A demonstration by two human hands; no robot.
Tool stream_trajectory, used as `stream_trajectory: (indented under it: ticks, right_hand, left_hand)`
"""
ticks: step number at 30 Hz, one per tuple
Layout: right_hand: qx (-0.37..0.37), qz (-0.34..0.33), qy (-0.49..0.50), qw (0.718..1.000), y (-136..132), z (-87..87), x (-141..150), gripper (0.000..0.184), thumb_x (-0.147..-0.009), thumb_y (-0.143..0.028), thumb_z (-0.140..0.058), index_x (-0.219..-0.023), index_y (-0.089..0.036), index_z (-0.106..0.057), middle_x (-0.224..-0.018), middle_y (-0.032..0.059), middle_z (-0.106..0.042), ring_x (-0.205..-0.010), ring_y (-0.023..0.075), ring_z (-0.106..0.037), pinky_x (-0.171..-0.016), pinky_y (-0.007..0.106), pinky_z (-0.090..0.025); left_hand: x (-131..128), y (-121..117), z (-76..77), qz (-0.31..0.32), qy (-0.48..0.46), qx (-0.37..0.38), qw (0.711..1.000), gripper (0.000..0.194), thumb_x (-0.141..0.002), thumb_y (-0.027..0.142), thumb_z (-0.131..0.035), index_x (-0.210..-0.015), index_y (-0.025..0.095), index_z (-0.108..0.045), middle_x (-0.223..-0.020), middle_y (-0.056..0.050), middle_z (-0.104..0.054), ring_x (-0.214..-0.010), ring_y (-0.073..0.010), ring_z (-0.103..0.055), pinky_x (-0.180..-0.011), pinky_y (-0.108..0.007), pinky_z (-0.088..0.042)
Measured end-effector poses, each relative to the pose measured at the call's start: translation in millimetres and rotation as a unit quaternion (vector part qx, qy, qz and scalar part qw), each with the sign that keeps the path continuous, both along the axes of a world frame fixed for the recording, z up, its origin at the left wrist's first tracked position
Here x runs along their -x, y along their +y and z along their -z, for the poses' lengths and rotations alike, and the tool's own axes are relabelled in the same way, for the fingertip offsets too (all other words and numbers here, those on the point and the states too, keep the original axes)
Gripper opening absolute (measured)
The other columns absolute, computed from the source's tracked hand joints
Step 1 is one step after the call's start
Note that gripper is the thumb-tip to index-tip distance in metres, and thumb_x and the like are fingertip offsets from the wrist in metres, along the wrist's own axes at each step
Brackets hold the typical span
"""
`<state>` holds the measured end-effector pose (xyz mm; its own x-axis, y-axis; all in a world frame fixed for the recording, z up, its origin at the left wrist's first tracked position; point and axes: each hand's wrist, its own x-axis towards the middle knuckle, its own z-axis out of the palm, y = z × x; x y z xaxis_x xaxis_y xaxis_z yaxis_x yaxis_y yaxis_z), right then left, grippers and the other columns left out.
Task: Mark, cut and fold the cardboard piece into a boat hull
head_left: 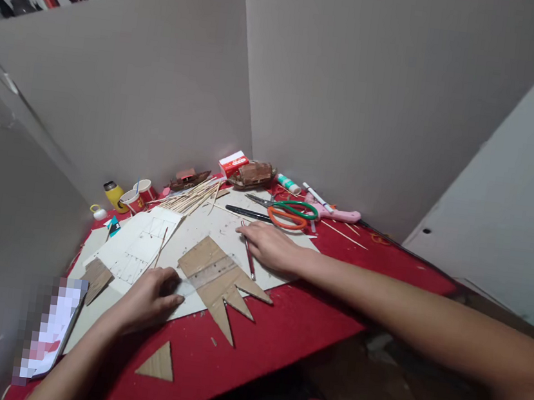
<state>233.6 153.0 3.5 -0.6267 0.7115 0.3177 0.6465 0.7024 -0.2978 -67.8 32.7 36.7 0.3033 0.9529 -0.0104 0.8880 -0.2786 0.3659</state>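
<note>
My right hand (271, 247) lies on the white board, its fingers closed over a thin dark red pen (250, 261). Both ends of the pen show past the fingers. My left hand (152, 296) rests at the left edge of a brown cardboard piece (218, 278), fingers curled and thumb apart, with nothing visible between them. This cardboard has pointed prongs toward me and a strip of clear tape across it. Behind my left hand a thin wooden stick (161, 245) lies on a sheet of paper with drawn lines (144, 246).
Orange-and-green-handled scissors (293, 211), a black pen (248, 213), a pink glue gun (343, 215) and wooden sticks (194, 196) lie farther back. Model boats (253, 174), paper cups (133, 200) and a yellow bottle (114, 196) line the back. A cardboard triangle (158, 363) and phone (54, 329) are nearer.
</note>
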Motion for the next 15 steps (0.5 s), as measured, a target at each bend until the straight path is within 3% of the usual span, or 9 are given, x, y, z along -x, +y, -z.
stream_trajectory:
  ticks: [3, 7, 11, 15]
  right_hand:
    - [0.001, 0.007, -0.009, 1.0, 10, -3.5, 13, 0.029, -0.097, -0.032, -0.059, -0.122, -0.018, -0.061, -0.125, 0.0092, -0.062, -0.104, 0.0225, -0.064, -0.088, 0.044, -0.055]
    - [0.0, 0.034, 0.006, 0.999, 23, -5.3, 17, 0.032, -0.097, -0.032, -0.058, -0.127, -0.02, -0.059, -0.131, 0.0103, -0.059, -0.109, 0.0238, -0.062, -0.091, 0.045, -0.054]
    - [-0.003, 0.092, 0.011, 0.996, 36, -13.5, -3, 0.03, -0.098, -0.031, -0.057, -0.127, -0.022, -0.059, -0.134, 0.0106, -0.057, -0.112, 0.024, -0.061, -0.094, 0.046, -0.052]
    - [0.01, 0.171, -0.034, 0.985, 47, -24.1, -32, 0.031, -0.097, -0.032, -0.059, -0.124, -0.018, -0.06, -0.127, 0.0099, -0.061, -0.105, 0.023, -0.063, -0.088, 0.044, -0.055]
  left_hand:
    - [3, -7, -2.2, -0.029, -0.013, 0.015, 0.999, 0.018, -0.077, 0.036, -0.065, -0.084, 0.02, -0.06, -0.077, -0.002, -0.063, -0.069, -0.0193, -0.056, -0.061, -0.029, -0.04]
    - [9, -16, 0.8, -0.076, -0.047, 0.02, 0.996, 0.017, -0.078, 0.037, -0.061, -0.077, 0.021, -0.054, -0.068, 0.001, -0.058, -0.064, -0.0176, -0.053, -0.059, -0.028, -0.04]
    - [26, -15, 5.0, -0.16, -0.09, -0.032, 0.983, 0.023, -0.084, 0.044, -0.05, -0.084, 0.021, -0.054, -0.079, -0.002, -0.064, -0.074, -0.0194, -0.06, -0.068, -0.03, -0.046]
    - [48, -5, 6.3, -0.255, -0.08, -0.082, 0.96, 0.031, -0.084, 0.045, -0.041, -0.093, 0.019, -0.055, -0.073, -0.004, -0.064, -0.066, -0.0214, -0.062, -0.063, -0.033, -0.048]
